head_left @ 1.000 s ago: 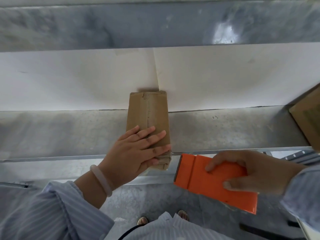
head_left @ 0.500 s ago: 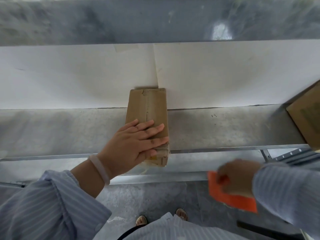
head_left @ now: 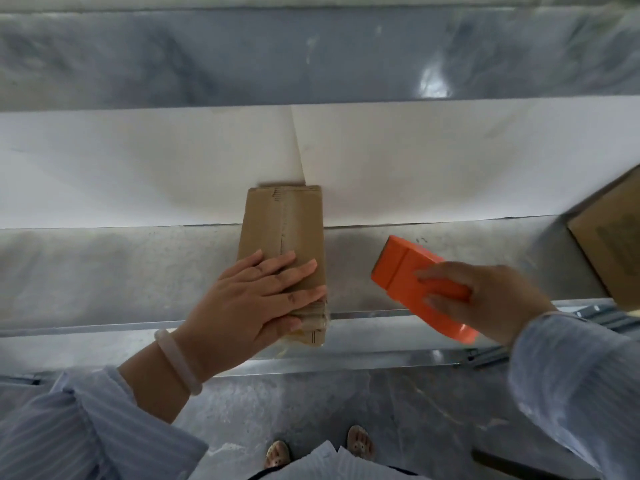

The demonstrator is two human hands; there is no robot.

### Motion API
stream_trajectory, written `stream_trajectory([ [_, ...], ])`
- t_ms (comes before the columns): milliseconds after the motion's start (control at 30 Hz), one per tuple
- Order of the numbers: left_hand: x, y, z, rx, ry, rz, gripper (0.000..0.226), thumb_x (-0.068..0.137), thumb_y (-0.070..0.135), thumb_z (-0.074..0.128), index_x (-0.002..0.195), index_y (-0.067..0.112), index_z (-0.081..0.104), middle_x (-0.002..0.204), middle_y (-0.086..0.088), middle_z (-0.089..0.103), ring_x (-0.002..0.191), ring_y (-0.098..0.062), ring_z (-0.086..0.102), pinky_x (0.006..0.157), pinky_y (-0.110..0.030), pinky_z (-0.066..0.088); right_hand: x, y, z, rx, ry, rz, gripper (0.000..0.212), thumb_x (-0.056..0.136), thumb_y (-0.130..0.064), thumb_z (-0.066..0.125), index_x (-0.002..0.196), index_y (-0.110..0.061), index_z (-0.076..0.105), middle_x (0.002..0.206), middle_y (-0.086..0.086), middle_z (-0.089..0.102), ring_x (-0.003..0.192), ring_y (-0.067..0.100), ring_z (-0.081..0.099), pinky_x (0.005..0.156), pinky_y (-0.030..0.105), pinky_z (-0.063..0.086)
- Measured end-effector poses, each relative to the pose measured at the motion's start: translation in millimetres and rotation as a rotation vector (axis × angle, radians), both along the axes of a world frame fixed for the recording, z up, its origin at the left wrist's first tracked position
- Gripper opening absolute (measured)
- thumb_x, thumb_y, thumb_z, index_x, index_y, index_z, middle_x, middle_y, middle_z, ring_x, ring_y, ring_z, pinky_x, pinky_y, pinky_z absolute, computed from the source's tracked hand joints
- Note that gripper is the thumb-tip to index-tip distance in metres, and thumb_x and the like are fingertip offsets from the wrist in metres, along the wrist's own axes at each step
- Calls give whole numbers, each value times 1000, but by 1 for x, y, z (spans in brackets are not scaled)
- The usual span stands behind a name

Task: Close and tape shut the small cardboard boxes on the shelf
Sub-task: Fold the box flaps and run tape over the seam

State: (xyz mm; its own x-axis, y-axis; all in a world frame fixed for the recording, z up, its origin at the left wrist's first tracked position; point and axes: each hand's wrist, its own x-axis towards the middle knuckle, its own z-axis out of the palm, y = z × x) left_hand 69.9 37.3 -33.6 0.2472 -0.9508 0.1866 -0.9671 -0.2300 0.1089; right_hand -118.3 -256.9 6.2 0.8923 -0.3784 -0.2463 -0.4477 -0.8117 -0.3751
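On the metal shelf (head_left: 138,271) we see the box (head_left: 282,233) lying closed against the white backing (head_left: 415,161), its near end hidden under the left hand (head_left: 252,306), which presses flat with fingers straight. The right hand (head_left: 485,299) grips a slightly blurred orange dispenser (head_left: 408,271) just beside the box. A second box (head_left: 609,237) is cut off at right.
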Motion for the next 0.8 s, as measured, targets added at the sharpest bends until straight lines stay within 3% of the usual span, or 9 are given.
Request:
stream_trajectory([
  [67, -1, 0, 0, -13, 10, 17, 51, 101, 54, 31, 149, 37, 31, 155, 14, 35, 145, -12, 30, 118, -41, 24, 16, -7, -10, -198, 74, 66, 48, 88, -58, 57, 133, -62, 40, 121, -6, 67, 100, 24, 66, 89, 32, 49],
  [100, -1, -1, -1, -14, 21, 26, 54, 100, 55, 33, 150, 35, 31, 155, 15, 34, 146, -11, 28, 118, -41, 24, 24, -10, -17, -274, 109, 83, 59, 90, -60, 52, 143, -58, 27, 125, -3, 65, 103, 26, 66, 89, 32, 49],
  [200, -3, -2, 0, -25, 41, 46, 56, 98, 53, 38, 150, 32, 34, 155, 15, 35, 146, -9, 27, 118, -41, 23, 38, -18, -42, -315, 117, 98, 77, 92, -60, 48, 151, -50, -2, 125, 3, 65, 102, 32, 66, 83, 36, 48],
  [400, -3, -2, 1, -66, 124, 70, 58, 94, 54, 46, 148, 34, 38, 154, 18, 35, 146, -4, 25, 120, -38, 18, 45, -25, -68, -266, 53, 59, 76, 94, -51, 53, 155, -37, 11, 124, 8, 65, 103, 34, 65, 83, 40, 50],
  [500, -3, 0, 5, -156, 273, 113, 62, 89, 51, 55, 147, 32, 39, 153, 17, 38, 145, -2, 27, 120, -40, 20, 46, -32, -75, -359, -39, 104, 75, 89, -48, 60, 153, -28, 28, 112, 11, 70, 97, 36, 66, 80, 43, 50],
  [600, -5, 5, 5, -308, 342, 214, 57, 88, 47, 58, 140, 26, 49, 149, 9, 46, 145, -10, 30, 118, -48, 28, 43, -33, -81, -462, -88, 88, 76, 81, -50, 67, 148, -24, 40, 114, 12, 68, 91, 38, 66, 77, 45, 50],
  [700, -13, 11, -2, -374, 293, 303, 58, 87, 51, 58, 138, 24, 52, 148, 7, 45, 142, -13, 35, 114, -51, 34, 41, -27, -78, -468, -58, 60, 78, 81, -51, 66, 149, -27, 34, 123, 9, 64, 97, 35, 65, 82, 45, 48],
  [800, -21, 16, -9, -446, 392, 390, 61, 85, 50, 59, 139, 24, 51, 148, 11, 43, 139, -15, 39, 110, -50, 39, 44, -21, -66, -368, -7, -6, 77, 87, -48, 62, 151, -32, 23, 124, 4, 65, 105, 30, 64, 93, 39, 42],
])
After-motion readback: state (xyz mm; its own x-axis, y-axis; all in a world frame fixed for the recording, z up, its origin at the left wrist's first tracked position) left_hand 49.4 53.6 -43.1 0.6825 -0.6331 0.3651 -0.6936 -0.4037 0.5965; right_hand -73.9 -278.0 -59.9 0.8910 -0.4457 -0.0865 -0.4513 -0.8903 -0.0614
